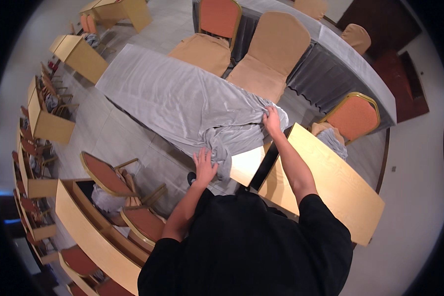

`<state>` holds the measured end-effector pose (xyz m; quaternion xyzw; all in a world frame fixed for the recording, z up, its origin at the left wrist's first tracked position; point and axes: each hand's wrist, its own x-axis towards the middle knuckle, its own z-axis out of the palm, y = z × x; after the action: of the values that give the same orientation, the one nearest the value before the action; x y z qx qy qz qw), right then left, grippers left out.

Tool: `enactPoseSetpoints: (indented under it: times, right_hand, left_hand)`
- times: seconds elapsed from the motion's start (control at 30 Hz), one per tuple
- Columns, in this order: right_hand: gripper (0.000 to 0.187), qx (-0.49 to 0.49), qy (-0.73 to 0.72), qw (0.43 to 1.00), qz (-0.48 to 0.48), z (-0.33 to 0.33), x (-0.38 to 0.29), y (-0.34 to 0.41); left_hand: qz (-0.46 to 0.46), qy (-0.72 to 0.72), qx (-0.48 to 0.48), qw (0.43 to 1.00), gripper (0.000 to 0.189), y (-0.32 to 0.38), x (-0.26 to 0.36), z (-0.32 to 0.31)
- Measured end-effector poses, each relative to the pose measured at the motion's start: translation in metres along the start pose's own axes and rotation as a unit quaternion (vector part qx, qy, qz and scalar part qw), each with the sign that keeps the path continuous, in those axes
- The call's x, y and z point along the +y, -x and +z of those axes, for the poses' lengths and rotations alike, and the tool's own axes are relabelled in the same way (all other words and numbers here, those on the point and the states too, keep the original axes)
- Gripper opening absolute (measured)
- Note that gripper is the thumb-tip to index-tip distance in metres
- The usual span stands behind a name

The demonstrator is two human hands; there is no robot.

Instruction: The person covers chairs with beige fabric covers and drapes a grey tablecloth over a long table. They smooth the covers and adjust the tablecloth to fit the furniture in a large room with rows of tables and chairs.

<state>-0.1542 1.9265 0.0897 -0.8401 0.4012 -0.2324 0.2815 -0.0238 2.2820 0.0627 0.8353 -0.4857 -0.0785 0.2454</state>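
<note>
A grey velvet-like tablecloth (159,88) covers most of a long table in front of me, its near end gathered in folds. Part of the pale wood tabletop (246,164) shows bare at the near end. At the right edge of the cloth, my right hand (272,120) grips a bunched fold, fingers curled over it. My left hand (205,166) lies against the gathered cloth at the left corner with its fingers spread; the cloth is not visibly pinched there.
Another wooden table (329,177) stands close on the right, beyond a dark gap. Beige-covered chairs (270,55) line the far side, before a grey-skirted table (318,74). At left are an orange-backed chair (109,174) and a wooden desk (92,222) with open shelves. Tiled floor (114,125) runs between.
</note>
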Motion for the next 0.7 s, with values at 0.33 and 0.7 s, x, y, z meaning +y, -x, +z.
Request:
enactPoseSetpoints:
  times: [0.33,0.7]
  right_hand:
    - [0.033,-0.142,0.103,0.984,-0.024,-0.033,0.038,-0.006]
    - [0.017,-0.008,0.144,0.99,-0.004,-0.143,0.134,-0.077]
  left_hand:
    - [-0.158,0.12,0.191,0.961,0.033,0.046,0.037,0.023]
    - [-0.241,0.095,0.011,0.966,0.074,0.048,0.113,0.014]
